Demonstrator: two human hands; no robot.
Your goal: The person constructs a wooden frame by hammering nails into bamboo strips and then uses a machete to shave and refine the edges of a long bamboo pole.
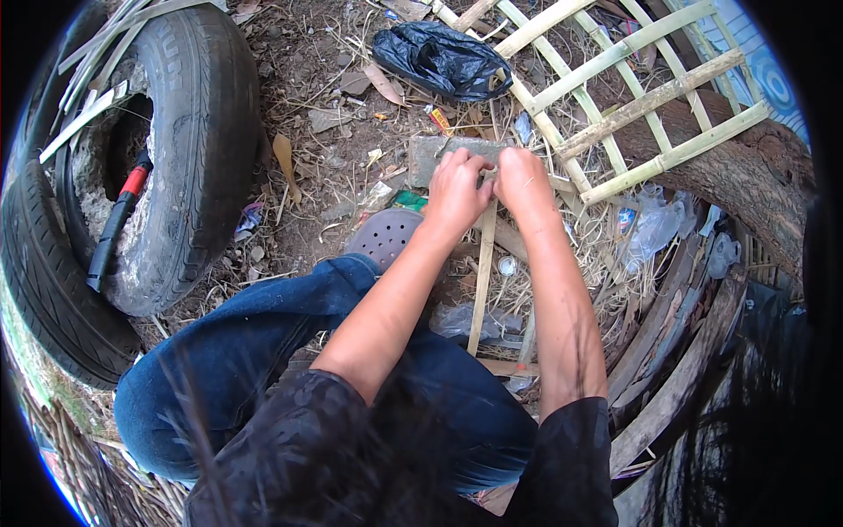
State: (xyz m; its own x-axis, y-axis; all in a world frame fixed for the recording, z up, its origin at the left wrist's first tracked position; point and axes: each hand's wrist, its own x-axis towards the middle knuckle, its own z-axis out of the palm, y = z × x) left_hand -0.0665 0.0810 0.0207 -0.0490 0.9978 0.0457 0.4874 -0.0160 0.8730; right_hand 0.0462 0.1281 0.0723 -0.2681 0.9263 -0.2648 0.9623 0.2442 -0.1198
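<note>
My left hand [457, 195] and my right hand [525, 186] meet just in front of a grey block [423, 163] on the ground. Both are closed, fingers curled and thumbs close together. A thin pale bamboo strip [482, 279] runs from between them down toward my knees, its upper end hidden by the fingers. Something small and dark shows between the left fingers, too small to make out. To the upper right of my hands lies a woven bamboo lattice [644, 107] of crossed strips, its near corner close to my right wrist.
Old tyres [215, 132] stand at left, with a black-and-red tool handle [121, 217] and bamboo strips [83, 123] on them. A black plastic bag [439, 61] lies beyond my hands. A thick log [746, 176] lies under the lattice; clear plastic [657, 227] and straw litter the right side.
</note>
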